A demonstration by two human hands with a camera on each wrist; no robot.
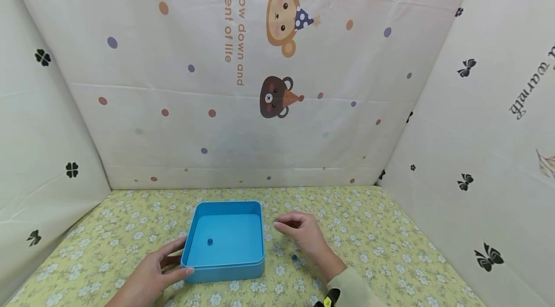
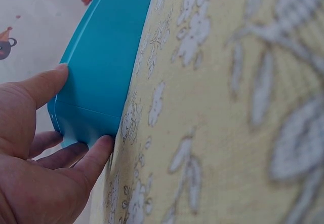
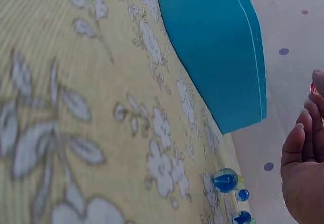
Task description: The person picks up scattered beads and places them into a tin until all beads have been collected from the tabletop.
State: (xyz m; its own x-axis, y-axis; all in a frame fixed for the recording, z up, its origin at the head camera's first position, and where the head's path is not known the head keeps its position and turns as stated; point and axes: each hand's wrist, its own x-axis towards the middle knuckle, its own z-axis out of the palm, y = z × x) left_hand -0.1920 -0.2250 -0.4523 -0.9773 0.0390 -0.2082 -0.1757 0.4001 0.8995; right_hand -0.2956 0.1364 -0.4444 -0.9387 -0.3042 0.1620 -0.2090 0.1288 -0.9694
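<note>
A square blue plastic box (image 1: 227, 273), open at the top, stands on the flowered cloth. One dark blue marble (image 1: 210, 242) lies inside, toward the left. My left hand (image 1: 151, 268) holds the box at its near left corner, thumb on the front wall and fingers against the left side. To the right of the box, my right hand (image 1: 301, 232) is raised above the cloth. Between its thumb and fingertips it pinches a small marble (image 3: 313, 88) with red in it, mostly hidden by the fingers. A blue marble (image 1: 294, 257) rests on the cloth below that hand.
In the right wrist view, several clear marbles with coloured swirls, one a larger blue marble (image 3: 225, 180), lie near the box. Yellow flowered cloth (image 1: 368, 249) covers the table. A printed fabric wall (image 1: 243, 143) stands behind, with white fabric at both sides.
</note>
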